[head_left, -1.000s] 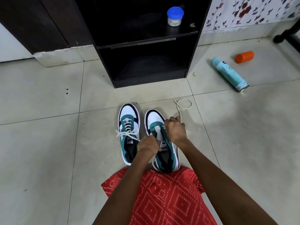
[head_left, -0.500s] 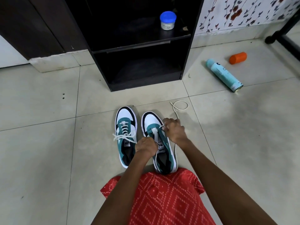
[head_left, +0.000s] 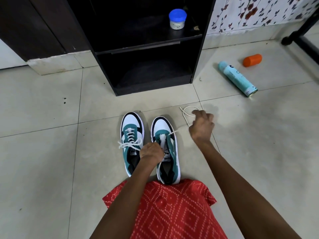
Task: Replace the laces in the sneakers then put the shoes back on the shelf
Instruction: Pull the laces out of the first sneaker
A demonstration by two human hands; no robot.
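1. Presently, the left hand [head_left: 151, 151] is curled onto the tongue area of the second sneaker [head_left: 170, 152] and pins it to the floor [head_left: 51, 169]. The right hand [head_left: 202, 127], out to the side and ahead of the left, has its fingers closed round the white lace [head_left: 179, 129], which runs taut from a toe-end eyelet.
2. Beyond the right hand's fingers the lace's free end lies in a loop on the floor.
3. Done: the first sneaker [head_left: 132, 144], just outside the left hand, is fully laced and tied in a bow.
4. Left, as judged: the second sneaker shows lace only at its front eyelets, so nearly all its threading, its knot and the return of both shoes to the shelf [head_left: 148, 47] remain.
5. Surface: pale, slightly marked floor tiles. The black shelf stands ahead of both hands, with a blue-lidded jar [head_left: 177, 18] on its upper board.
6. Room: well beyond the right hand lie a spray can [head_left: 237, 78] on its side and an orange cap [head_left: 252, 60], below a floral wall covering [head_left: 259, 12]. A red patterned garment [head_left: 172, 213] lies nearer than the hands.
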